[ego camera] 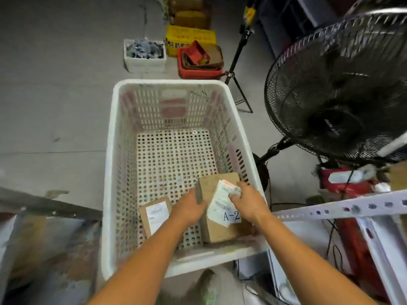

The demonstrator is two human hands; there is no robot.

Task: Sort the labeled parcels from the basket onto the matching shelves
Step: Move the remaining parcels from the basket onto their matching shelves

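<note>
The white plastic basket [171, 82] has walls patterned with rows of vertical slots and a bottom dotted with round holes, where reddish and grey tints show through. In its near right corner lies a large brown cardboard parcel [218, 233]. Its white paper label [220, 205] has fine black print, a red strip at the top and "A-2" in dark blue. By the near left edge, a smaller brown cardboard parcel [169, 209] bears a small white label [156, 214] with faint grey and red print. On the grey concrete floor [55, 95] are a yellow plastic crate [189, 36] with dark lettering, a red plastic tray [198, 72], a white foam box [145, 63] of grey-blue pieces and a black wire-grille fan [341, 84].
</note>
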